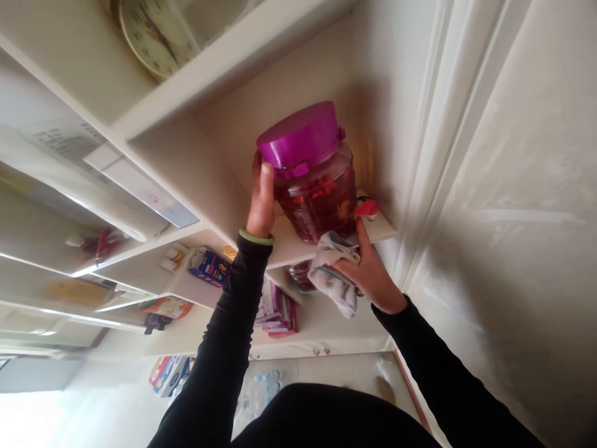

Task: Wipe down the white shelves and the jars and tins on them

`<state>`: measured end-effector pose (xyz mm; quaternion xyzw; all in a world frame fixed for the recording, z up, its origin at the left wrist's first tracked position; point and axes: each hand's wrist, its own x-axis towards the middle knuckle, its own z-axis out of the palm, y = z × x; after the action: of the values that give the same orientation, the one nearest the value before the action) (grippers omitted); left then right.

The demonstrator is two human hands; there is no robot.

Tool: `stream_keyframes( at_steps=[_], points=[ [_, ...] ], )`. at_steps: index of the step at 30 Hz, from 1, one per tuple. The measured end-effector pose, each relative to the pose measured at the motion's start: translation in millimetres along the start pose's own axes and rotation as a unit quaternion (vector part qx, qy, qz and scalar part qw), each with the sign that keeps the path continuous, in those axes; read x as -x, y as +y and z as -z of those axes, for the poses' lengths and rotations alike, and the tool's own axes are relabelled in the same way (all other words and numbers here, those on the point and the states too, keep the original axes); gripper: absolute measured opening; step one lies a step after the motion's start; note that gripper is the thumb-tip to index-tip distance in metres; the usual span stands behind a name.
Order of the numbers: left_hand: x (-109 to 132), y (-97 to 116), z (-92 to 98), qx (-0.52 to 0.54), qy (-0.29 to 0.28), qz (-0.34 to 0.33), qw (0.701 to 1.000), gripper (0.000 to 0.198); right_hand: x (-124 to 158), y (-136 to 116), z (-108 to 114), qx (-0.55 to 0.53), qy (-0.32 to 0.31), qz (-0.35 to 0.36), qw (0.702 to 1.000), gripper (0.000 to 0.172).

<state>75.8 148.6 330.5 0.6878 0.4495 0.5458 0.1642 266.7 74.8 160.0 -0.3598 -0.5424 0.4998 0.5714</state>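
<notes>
**Two hands on a purple-lidded jar [313,193] at a white shelf [326,246]**

The jar sat near the middle of the view, full of something dark red, and I could not tell whether its base was bearing on the shelf. Its purple lid [298,137] was on. The left hand [261,202] was closed around the jar's side at 9 o'clock, thumb up against the glass, with a green wristband [254,237] just below it on a black sleeve [224,323]. The right hand [368,274] was narrowed around a grey-white cloth [333,274], pressing it against the jar at about 5 o'clock. A red-and-white cap [367,210] lay just beside the jar at 3 o'clock. A second jar [298,275] showed below the shelf at 6 o'clock, near a stack of packets [275,309]. A blue box [209,267] stood at 8 o'clock, and a wall clock [153,34] hung well off at 11 o'clock.
</notes>
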Motion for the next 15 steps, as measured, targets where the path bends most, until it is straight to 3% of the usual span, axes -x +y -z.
stream_keyframes(
  at_steps=[5, 8, 12, 15],
  points=[
    [-5.2, 17.3, 6.3, -0.007, 0.006, -0.029, 1.000, 0.120, 1.4, -8.2, 0.4, -0.012, -0.006, -0.035, 0.999, 0.129],
    [-19.2, 31.2, 11.5, -0.072, 0.017, -0.013, 0.997, 0.124, 2.1, -15.6, 4.0, -0.006, -0.022, -0.042, 0.999, 0.130],
    [-34.1, 43.9, 19.0, -0.126, 0.008, -0.011, 0.992, 0.118, 1.5, -25.3, 9.5, 0.032, -0.035, -0.011, 0.999, 0.126],
    [-34.5, 42.0, 17.7, -0.098, -0.001, -0.034, 0.995, 0.135, 1.0, -30.6, 10.3, 0.049, -0.046, 0.003, 0.998, 0.124]
  ],
)
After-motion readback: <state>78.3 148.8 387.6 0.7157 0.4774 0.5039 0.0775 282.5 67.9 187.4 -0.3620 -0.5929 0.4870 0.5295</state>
